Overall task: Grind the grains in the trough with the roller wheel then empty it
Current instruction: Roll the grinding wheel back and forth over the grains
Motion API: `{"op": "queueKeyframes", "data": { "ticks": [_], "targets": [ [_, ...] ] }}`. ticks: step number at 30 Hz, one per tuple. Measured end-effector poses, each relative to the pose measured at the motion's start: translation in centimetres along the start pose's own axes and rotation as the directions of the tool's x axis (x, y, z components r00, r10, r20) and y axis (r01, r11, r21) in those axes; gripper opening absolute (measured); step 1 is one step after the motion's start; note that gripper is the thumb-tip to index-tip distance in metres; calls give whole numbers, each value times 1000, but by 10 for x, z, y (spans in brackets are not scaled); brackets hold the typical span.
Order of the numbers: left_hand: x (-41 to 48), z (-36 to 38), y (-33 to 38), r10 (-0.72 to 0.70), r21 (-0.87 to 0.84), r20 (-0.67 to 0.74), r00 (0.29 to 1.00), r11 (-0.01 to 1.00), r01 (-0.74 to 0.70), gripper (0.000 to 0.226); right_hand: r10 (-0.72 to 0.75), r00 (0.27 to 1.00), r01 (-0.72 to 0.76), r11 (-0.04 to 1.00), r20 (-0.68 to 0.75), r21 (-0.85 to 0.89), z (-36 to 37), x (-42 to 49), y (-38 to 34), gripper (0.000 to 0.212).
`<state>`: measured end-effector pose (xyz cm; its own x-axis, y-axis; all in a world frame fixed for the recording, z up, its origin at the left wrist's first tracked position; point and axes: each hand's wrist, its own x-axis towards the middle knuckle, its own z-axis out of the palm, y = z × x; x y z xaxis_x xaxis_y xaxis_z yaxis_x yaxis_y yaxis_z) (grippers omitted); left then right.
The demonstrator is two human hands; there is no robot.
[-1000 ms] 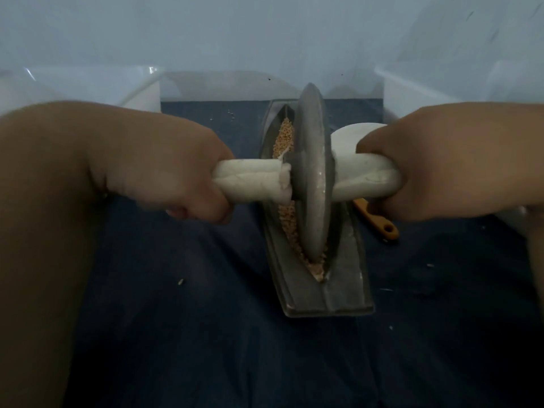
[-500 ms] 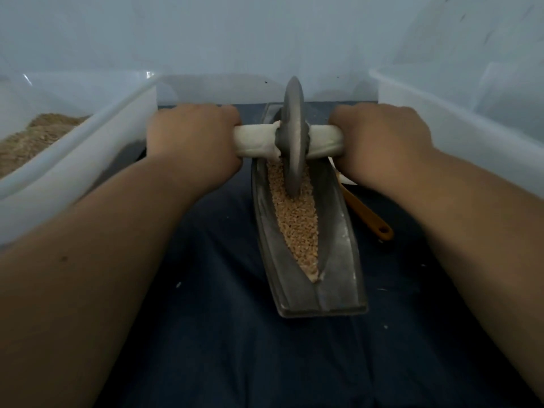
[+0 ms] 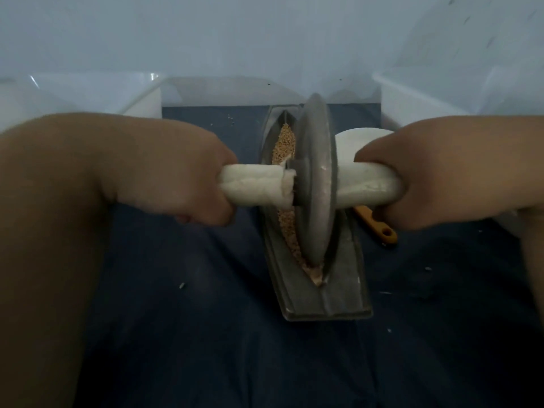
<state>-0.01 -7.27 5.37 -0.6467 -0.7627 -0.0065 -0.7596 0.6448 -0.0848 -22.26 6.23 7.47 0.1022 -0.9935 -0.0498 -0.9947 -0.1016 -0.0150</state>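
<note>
Both fists wrapped knuckles-up around white axle handles: our left hand (image 3: 176, 175), our right hand (image 3: 424, 178). Roller wheel (image 3: 315, 178) upright at near end of trough (image 3: 347, 293), on grains (image 3: 284, 142).

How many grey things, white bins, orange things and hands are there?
Grey things: 2, roller wheel and trough
White bins: 2, left bin and right bin
Orange things: 1, tool handle
Hands: 2, left hand and right hand
Total: 7
</note>
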Motion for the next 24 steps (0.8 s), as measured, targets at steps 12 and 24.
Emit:
{"op": "queueKeyframes", "data": {
  "ticks": [12, 24],
  "targets": [
    [38, 26, 2, -90, 67, -522, 848, 987, 146, 21, 133, 814, -286, 939, -565, -190, 50, 77, 30, 20],
    [2, -5, -11, 76, -64, -6, 997, 995, -76, 37, 81, 988, -90, 994, -131, -63, 22, 38, 23, 30]
  ]
}}
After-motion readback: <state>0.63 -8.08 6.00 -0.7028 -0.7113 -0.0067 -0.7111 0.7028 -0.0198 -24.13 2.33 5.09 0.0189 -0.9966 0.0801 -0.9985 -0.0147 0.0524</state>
